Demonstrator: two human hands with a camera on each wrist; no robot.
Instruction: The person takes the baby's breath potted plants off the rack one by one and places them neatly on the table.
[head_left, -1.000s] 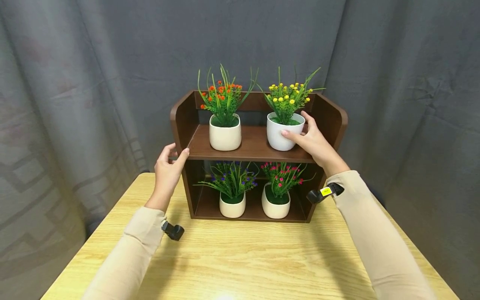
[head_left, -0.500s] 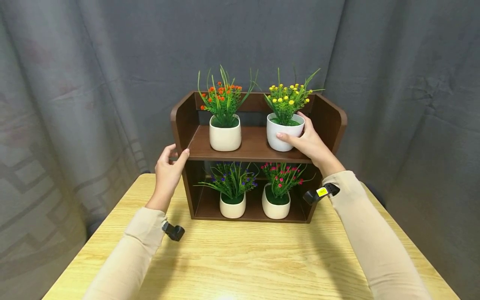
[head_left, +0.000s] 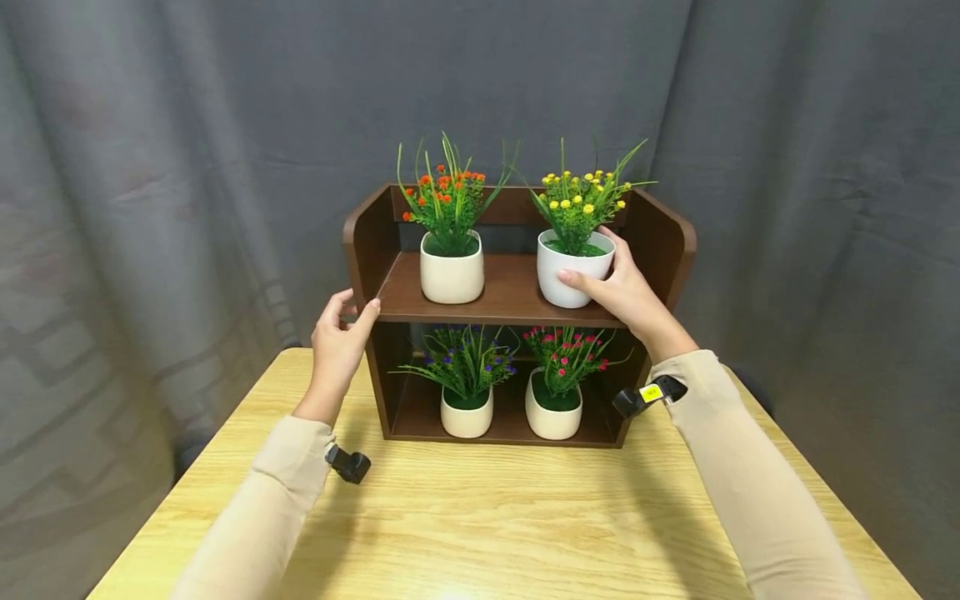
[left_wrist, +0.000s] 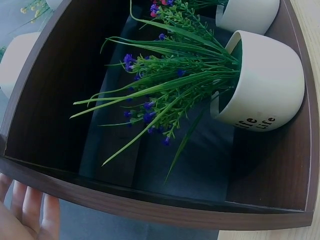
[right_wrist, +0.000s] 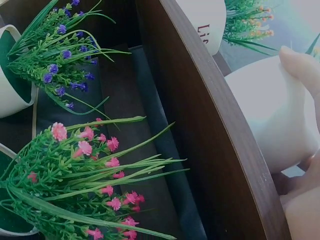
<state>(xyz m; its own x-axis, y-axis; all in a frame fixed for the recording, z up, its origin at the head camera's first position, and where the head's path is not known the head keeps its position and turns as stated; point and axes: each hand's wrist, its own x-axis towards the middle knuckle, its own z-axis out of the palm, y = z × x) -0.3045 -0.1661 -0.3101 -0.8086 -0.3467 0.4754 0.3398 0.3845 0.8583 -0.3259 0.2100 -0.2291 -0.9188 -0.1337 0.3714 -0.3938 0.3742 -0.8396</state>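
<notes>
On the top board of a dark brown two-tier shelf (head_left: 491,319), my right hand (head_left: 626,292) grips a white flowerpot (head_left: 573,279) with yellow flowers. The thumb lies across the pot's front and the fingers reach round its right side. My left hand (head_left: 337,346) holds the shelf's left side panel, thumb at the front edge and fingers on the outer face. In the left wrist view, fingers (left_wrist: 32,207) show outside that panel. A cream pot (head_left: 452,275) with orange flowers stands on the top board, left of the white one.
On the lower board stand a cream pot (head_left: 467,417) with purple flowers and another cream pot (head_left: 553,417) with pink flowers. The shelf rests on a light wooden table (head_left: 480,517). A grey curtain (head_left: 300,100) hangs behind it.
My right thumb has slid left over the white pot's front, the hand closing further round it. Since half a second ago, the pot has shifted slightly right and nearer the front edge. My left hand stays put.
</notes>
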